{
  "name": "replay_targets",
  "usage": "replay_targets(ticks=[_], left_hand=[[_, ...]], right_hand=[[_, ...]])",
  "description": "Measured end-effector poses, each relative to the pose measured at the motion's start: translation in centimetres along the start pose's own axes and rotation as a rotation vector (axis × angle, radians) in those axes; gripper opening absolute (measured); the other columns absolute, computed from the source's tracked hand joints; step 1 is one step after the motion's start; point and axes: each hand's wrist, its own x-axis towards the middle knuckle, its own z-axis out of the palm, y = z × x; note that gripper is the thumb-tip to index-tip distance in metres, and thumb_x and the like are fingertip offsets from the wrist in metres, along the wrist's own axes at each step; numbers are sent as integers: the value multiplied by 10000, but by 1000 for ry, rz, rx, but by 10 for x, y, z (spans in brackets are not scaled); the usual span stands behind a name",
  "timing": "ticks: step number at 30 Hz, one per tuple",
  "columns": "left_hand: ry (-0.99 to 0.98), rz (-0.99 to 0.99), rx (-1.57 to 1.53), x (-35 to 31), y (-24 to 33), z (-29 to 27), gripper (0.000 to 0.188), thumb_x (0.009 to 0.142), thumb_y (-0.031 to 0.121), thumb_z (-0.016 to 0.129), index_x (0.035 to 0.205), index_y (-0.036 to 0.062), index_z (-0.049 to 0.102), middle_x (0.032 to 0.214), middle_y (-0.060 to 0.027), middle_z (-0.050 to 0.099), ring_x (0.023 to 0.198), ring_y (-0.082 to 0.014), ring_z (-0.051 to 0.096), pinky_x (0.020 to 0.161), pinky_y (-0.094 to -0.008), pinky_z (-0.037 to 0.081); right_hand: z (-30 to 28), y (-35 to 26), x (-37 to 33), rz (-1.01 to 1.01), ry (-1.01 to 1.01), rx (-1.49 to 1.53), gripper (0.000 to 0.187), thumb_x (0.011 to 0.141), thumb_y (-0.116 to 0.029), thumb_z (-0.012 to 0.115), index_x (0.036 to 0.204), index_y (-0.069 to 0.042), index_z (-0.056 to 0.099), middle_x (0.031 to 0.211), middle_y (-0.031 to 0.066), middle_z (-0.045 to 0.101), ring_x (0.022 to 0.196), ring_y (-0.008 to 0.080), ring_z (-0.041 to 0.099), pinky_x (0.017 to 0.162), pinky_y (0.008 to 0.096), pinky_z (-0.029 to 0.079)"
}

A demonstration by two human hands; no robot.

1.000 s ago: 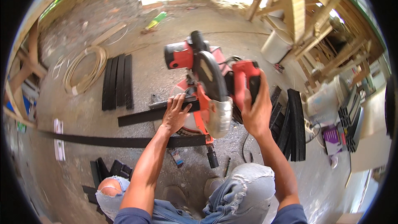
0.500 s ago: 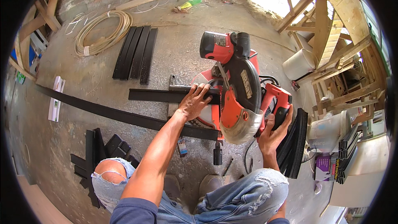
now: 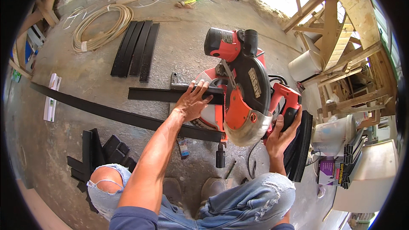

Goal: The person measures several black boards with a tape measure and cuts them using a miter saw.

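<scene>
A red and black miter saw (image 3: 255, 81) stands on the floor before me, its head raised above the base. My right hand (image 3: 279, 138) is wrapped round its red and black handle (image 3: 287, 104). With fingers somewhat spread, my left hand (image 3: 191, 102) holds a short black strip (image 3: 153, 95) against the metal fence (image 3: 177, 84), left of the blade guard. A long, curved black strip (image 3: 106, 110) runs from the far left to the front of the saw base, under my left forearm. My left palm hides part of the short strip.
Several black strips (image 3: 135, 49) lie behind on the left, near a coiled hose (image 3: 102, 27). Short offcuts (image 3: 98, 153) are heaped beside my left knee. A white level (image 3: 52, 98) lies at left. More strips (image 3: 300, 149), buckets (image 3: 304, 65) and timber (image 3: 355, 79) are on the right.
My left hand has shifted slightly left along the short strip, and its fingers are a little more spread. The right hand keeps its hold on the saw handle. The whole view has shifted slightly.
</scene>
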Motion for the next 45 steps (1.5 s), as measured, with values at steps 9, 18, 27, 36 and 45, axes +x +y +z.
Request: replay_targets(ticks=[9, 18, 27, 36, 45], left_hand=[[57, 58, -14, 0, -7, 3, 441, 887, 285, 664, 1321, 223, 620, 1456, -172, 417, 1370, -328, 373, 1132, -496, 242], [55, 34, 8, -2, -8, 4, 452, 862, 306, 691, 1296, 194, 629, 1446, -154, 417, 1362, -324, 371, 1119, -483, 253], [54, 39, -44, 0, -6, 1, 458, 852, 305, 698, 1284, 170, 625, 1464, -146, 406, 1343, -316, 375, 1124, -480, 260], [31, 57, -15, -1, -9, -1, 455, 880, 305, 663, 1314, 180, 609, 1468, -158, 406, 1359, -322, 369, 1133, -482, 255], [53, 61, -77, -2, -12, 3, 431, 904, 312, 637, 1312, 176, 607, 1460, -163, 411, 1348, -317, 383, 1126, -486, 265]], right_hand=[[2, 13, -3, -126, 43, -45, 607, 1007, -152, 517, 1538, -16, 255, 1096, 157, 551, 705, 163, 560, 656, 329, 488], [-14, 3, 18, 84, -63, 227, 405, 881, -49, 634, 1227, 35, 442, 987, 158, 589, 834, 212, 607, 790, 346, 502], [-3, -4, 33, 248, -18, 473, 329, 739, 20, 574, 1030, -39, 431, 805, 38, 527, 665, 108, 531, 627, 248, 461], [-6, -10, 34, 350, -136, 579, 219, 990, -250, 536, 1070, -49, 569, 818, 37, 628, 652, 104, 573, 606, 246, 477], [-4, -12, 41, 421, -161, 619, 499, 1052, -496, 432, 979, -43, 630, 737, 35, 626, 589, 99, 554, 569, 243, 465]])
